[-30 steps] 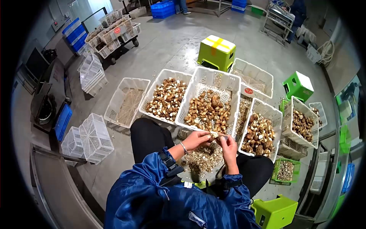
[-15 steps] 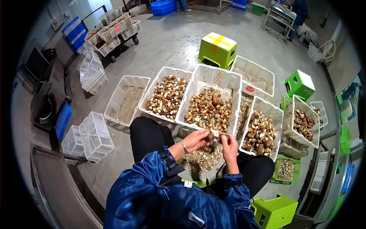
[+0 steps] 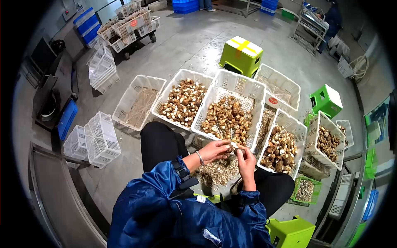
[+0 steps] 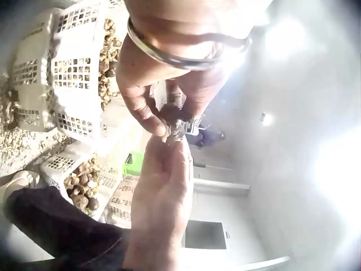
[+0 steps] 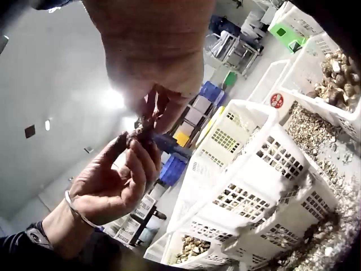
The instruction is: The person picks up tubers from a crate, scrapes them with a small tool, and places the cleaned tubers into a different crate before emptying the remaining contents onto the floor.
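Both hands meet in front of the large white crate (image 3: 235,80) of brown-and-cream mushrooms (image 3: 228,118). In the head view the left hand (image 3: 213,152), with a bracelet at its wrist, pinches a mushroom (image 3: 234,145) whose pale side shows. Fingers curled, the right hand (image 3: 247,163) holds a small thin thing against that mushroom, almost wholly hidden; I cannot tell its kind. The right wrist view shows the mushroom (image 5: 141,134) dark between the fingertips of both hands. Below them lies a heap of pale trimmings (image 3: 217,171) on the floor.
More mushroom crates stand left (image 3: 188,74) and right (image 3: 300,124) of the middle one. An unfilled white crate (image 3: 142,82) sits farther left. Green stools (image 3: 242,56) stand behind and beside the crates. A green basket (image 3: 316,188) of trimmings is at the right; stacked crates (image 3: 103,140) stand left.
The head view has tilted slightly. Both hands stay together over the trimmings; the right hand's fingers have come closer to the left's, and the mushroom now shows its pale side more than half a second ago.
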The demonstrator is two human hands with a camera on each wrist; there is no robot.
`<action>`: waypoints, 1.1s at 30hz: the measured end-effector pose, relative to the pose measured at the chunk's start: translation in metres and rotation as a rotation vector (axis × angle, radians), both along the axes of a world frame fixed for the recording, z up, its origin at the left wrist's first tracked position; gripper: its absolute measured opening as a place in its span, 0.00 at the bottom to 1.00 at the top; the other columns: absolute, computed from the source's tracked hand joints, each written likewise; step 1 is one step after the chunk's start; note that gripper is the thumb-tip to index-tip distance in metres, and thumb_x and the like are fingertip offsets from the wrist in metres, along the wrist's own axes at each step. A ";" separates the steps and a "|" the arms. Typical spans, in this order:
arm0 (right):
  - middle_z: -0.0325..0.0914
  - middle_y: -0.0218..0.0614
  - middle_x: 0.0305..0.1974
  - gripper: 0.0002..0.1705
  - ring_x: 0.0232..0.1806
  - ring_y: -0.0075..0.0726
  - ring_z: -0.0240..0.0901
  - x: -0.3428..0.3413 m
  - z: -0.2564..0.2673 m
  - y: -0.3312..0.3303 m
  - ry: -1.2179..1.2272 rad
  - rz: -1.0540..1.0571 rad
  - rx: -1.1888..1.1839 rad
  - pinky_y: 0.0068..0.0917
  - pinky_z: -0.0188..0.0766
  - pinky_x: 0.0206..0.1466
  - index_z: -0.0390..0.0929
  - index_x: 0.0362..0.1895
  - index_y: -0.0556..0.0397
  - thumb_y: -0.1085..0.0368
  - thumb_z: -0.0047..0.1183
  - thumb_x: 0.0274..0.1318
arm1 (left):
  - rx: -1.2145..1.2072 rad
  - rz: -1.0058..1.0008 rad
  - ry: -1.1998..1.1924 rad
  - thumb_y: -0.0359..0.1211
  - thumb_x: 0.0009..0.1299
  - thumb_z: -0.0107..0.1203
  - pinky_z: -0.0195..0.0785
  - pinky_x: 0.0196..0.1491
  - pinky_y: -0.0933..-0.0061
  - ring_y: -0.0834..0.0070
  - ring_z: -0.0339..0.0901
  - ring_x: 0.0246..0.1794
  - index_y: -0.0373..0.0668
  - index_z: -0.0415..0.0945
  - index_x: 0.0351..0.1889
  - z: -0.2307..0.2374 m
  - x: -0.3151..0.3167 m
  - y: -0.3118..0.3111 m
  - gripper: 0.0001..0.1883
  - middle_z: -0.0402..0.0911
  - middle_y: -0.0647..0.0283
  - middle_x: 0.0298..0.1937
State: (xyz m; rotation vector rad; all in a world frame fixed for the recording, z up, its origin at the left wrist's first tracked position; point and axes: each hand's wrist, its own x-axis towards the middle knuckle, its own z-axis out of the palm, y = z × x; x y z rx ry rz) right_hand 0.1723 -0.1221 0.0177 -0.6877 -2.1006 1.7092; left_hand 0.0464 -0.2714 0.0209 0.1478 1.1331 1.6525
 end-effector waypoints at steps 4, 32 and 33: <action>0.78 0.30 0.37 0.10 0.37 0.19 0.73 -0.006 -0.006 0.001 0.293 -0.036 -0.464 0.20 0.72 0.42 0.77 0.44 0.59 0.64 0.52 0.68 | 0.105 0.015 -0.073 0.36 0.77 0.49 0.77 0.46 0.73 0.79 0.76 0.46 0.35 0.67 0.62 -0.007 -0.003 0.000 0.20 0.75 0.64 0.52; 0.78 0.32 0.43 0.10 0.38 0.17 0.71 -0.004 0.003 -0.010 0.211 0.048 -0.048 0.16 0.68 0.40 0.80 0.43 0.60 0.66 0.55 0.63 | 0.086 0.036 -0.234 0.40 0.80 0.42 0.80 0.33 0.75 0.76 0.83 0.38 0.38 0.70 0.54 -0.014 0.000 0.001 0.16 0.81 0.64 0.39; 0.78 0.29 0.39 0.10 0.37 0.16 0.70 -0.003 0.002 -0.007 0.128 0.032 -0.064 0.16 0.67 0.38 0.80 0.43 0.60 0.66 0.55 0.64 | 0.087 0.043 -0.284 0.40 0.80 0.41 0.80 0.33 0.76 0.75 0.82 0.37 0.39 0.70 0.54 -0.016 0.001 0.001 0.16 0.81 0.64 0.40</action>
